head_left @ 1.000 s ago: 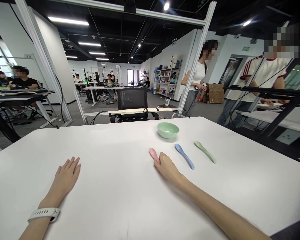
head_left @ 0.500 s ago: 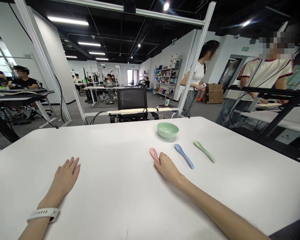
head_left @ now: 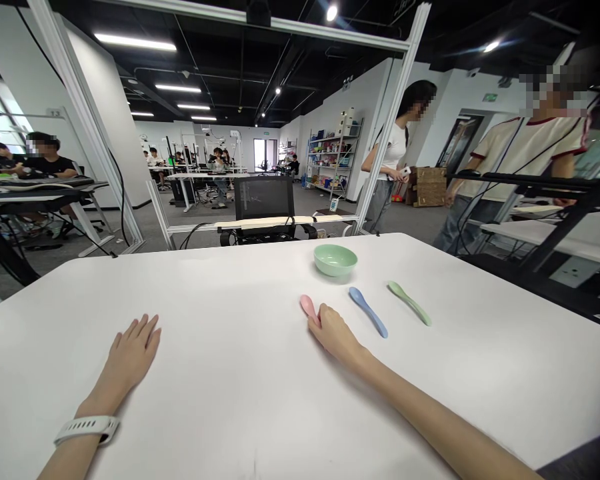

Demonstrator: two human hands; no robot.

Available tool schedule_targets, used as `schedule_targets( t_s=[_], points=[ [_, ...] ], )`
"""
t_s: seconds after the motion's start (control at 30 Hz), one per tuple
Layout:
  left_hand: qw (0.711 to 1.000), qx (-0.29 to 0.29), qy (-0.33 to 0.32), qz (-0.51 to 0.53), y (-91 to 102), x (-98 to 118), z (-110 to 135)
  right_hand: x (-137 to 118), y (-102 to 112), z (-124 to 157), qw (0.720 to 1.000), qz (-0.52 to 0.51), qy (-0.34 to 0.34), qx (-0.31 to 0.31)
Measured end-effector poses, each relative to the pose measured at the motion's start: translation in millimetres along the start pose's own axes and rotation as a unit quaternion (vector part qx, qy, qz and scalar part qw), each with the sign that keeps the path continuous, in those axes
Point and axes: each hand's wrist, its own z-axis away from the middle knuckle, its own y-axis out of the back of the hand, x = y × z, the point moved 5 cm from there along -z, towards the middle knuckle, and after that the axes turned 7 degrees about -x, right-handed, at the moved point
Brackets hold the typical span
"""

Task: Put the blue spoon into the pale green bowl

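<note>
Pink spoon [head_left: 307, 305]: While I am watching through the head camera, it is lying right of the middle of the desk [head_left: 205, 373], its head pointing away and to the left; whether it is resting on the surface or hanging just over it, I cannot tell.
Right hand [head_left: 337, 337]: I am seeing its thumb and fingers pinching the pink handle just behind the head, the palm hiding the rest.
Handling: I am judging it light, stiff and hard to break, probably smooth plastic, so a bare pinch is perhaps risking a twist. I am favouring the middle of the handle as the place to hold, leaving the head free.
Left hand [head_left: 133, 353]: It is lying palm down on the desk, fingers slightly apart and holding nothing, a pale band [head_left: 85, 430] circling the wrist.
Blue spoon [head_left: 369, 313]: It is lying just right of the right hand, apart from it.
Green spoon [head_left: 409, 303]: It is lying farther right, slanting much the same way.
Bowl [head_left: 335, 262]: It is standing upright beyond the pink and blue spoons, touching neither.
</note>
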Motion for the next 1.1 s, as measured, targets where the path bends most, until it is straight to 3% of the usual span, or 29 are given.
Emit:
schedule_targets(
  t_s=[1.1],
  points=[
    [1.0, 0.028, -0.006, 0.01, 0.2, -0.2, -1.1, 6.3, -3.3, -4.0, 0.999, -0.044, 0.009, -0.011]
  ],
)
